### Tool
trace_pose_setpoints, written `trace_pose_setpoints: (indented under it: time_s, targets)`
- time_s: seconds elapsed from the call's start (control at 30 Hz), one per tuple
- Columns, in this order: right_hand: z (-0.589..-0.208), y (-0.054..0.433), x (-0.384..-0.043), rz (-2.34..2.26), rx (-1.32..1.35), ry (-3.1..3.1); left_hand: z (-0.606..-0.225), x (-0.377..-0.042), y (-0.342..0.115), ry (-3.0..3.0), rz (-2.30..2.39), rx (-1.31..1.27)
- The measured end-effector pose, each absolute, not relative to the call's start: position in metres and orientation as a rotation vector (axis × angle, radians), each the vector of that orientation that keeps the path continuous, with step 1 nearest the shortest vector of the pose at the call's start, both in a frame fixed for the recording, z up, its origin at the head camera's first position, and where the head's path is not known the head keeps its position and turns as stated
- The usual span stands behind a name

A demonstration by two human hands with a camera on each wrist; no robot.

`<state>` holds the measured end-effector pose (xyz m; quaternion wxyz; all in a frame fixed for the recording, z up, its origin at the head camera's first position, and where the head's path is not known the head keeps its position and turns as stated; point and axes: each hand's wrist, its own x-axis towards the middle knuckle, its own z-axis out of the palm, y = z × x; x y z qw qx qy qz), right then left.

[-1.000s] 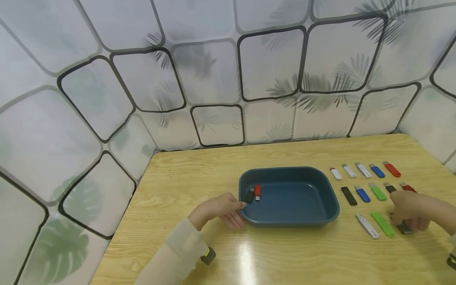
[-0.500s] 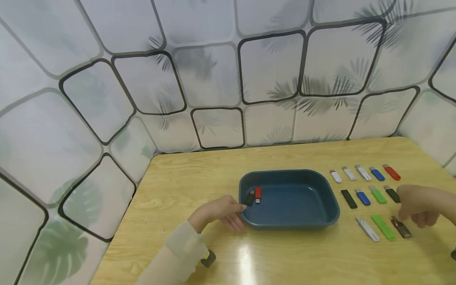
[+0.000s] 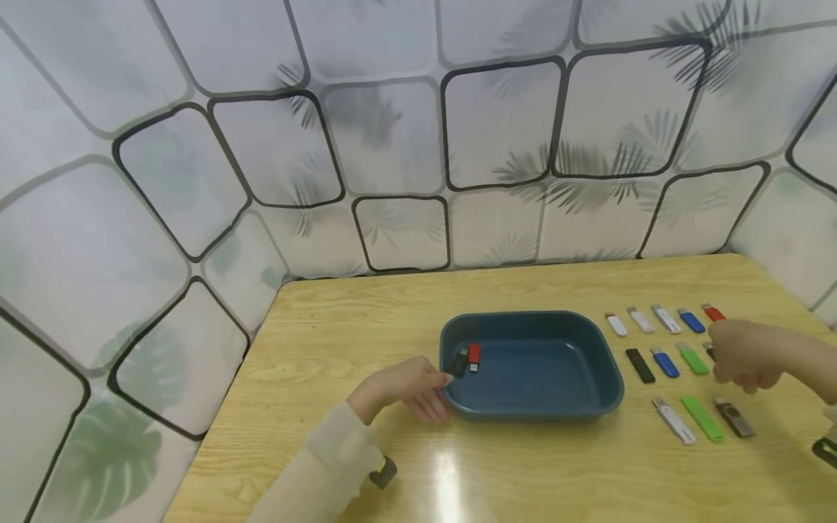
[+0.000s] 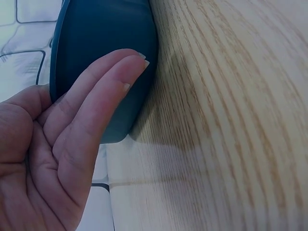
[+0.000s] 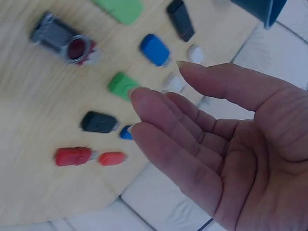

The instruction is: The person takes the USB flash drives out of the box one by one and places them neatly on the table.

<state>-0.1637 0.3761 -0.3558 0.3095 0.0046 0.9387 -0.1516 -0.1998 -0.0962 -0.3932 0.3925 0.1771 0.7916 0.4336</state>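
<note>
My left hand point(image 3: 408, 385) holds the left wall of a dark blue plastic bin point(image 3: 536, 418), thumb over the rim. Its fingers point(image 4: 96, 96) lie along the outside of that wall in the left wrist view. Inside the bin, near that hand, lie a black USB stick point(image 3: 460, 361) and a red USB stick point(image 3: 474, 356). My right hand point(image 3: 748, 356) hovers over the right end of the rows of USB sticks, partly covering a black one point(image 5: 98, 121) in the head view. Nothing sits between its spread thumb and loosely bent fingers.
Several USB sticks form three rows right of the bin, including a long green one point(image 3: 702, 419), a white one point(image 3: 673, 421) and a brown swivel one point(image 3: 734, 419) in front. A patterned cloth wall point(image 3: 399, 160) borders the wooden table point(image 3: 327, 327). A dark strap block point(image 3: 383, 472) is at the left cuff.
My right hand has risen off the brown swivel stick at the front and moved to the far side, over the back rows. The left hand keeps its place on the bin.
</note>
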Motion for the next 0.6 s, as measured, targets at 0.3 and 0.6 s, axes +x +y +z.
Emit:
trace_pose_setpoints:
  time_s: [0.3,0.6]
  targets:
    - [-0.335,0.322,-0.179,-0.391,-0.233,2.483,-0.395,-0.202,-0.100,2.055,1.088,0.409]
    - [-0.315,0.278,-0.194,-0.368,-0.409,2.484,-0.395,-0.200,-0.096,2.041,1.085,0.427]
